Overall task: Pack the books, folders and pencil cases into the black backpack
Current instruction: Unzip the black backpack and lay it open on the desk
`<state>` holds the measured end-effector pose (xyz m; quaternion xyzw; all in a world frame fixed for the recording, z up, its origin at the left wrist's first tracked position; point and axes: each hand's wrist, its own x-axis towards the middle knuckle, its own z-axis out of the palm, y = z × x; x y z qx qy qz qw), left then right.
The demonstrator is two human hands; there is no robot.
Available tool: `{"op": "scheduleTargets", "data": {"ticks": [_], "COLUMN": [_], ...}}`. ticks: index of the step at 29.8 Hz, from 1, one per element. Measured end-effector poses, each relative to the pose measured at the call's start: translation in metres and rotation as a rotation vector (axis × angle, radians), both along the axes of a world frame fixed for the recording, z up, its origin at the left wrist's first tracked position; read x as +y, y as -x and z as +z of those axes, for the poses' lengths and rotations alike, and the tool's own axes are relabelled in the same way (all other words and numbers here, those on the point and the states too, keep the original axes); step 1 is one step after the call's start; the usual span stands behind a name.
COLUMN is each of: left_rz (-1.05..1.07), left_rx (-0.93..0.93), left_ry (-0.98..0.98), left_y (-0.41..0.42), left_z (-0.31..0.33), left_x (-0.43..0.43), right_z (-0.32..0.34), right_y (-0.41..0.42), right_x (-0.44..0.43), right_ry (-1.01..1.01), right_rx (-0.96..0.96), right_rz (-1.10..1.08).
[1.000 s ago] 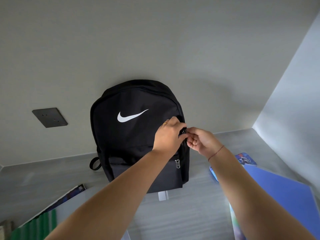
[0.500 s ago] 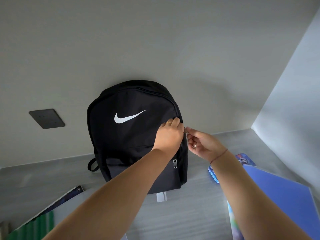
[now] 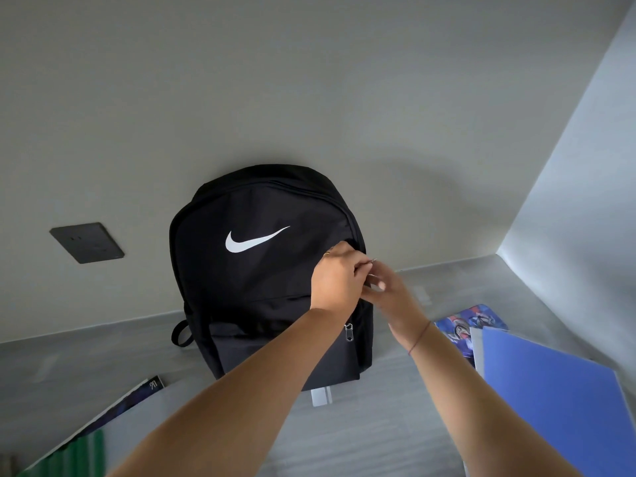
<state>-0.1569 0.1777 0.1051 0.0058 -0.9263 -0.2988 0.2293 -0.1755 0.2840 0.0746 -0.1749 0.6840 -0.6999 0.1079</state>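
The black backpack (image 3: 254, 270) with a white swoosh stands upright against the wall on the grey desk, its main zip closed along the top. My left hand (image 3: 339, 280) grips the fabric at the bag's right side. Touching it, my right hand (image 3: 389, 287) pinches a small metal zipper pull at that same edge. A blue folder (image 3: 557, 404) lies at the right, partly over a blue patterned pencil case (image 3: 463, 325). A dark-covered book (image 3: 117, 411) lies at the lower left with a green folder (image 3: 79, 456) below it.
A dark wall socket (image 3: 87, 242) sits on the wall left of the bag. A side wall (image 3: 585, 201) closes the desk on the right. The grey desk (image 3: 378, 428) runs to the front. A white tag (image 3: 321, 396) pokes out under the bag.
Both hands have stayed at the bag's right edge. My right hand has closed in against my left, its fingers now pinching the zipper pull slightly higher.
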Motion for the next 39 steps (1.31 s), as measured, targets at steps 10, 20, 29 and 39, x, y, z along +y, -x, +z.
{"op": "scheduleTargets", "data": {"ticks": [10, 20, 29, 39], "left_rz": [0.109, 0.252, 0.184, 0.425], "left_rx": [0.224, 0.298, 0.262, 0.346], "left_ry": [-0.09, -0.43, -0.264, -0.358], "left_y": [-0.003, -0.008, -0.018, -0.04], "left_z": [0.022, 0.111, 0.114, 0.116], "left_x": [-0.012, -0.064, -0.073, -0.112], "right_z": [-0.019, -0.013, 0.086, 0.094], "right_y": [0.01, 0.015, 0.006, 0.023], "right_x": [-0.01, -0.005, -0.07, -0.062], "right_ry": [-0.349, -0.44, -0.208, -0.337], "right_rx": [0.141, 0.167, 0.56, 0.628], "right_rz": [-0.378, -0.384, -0.384, -0.441]}}
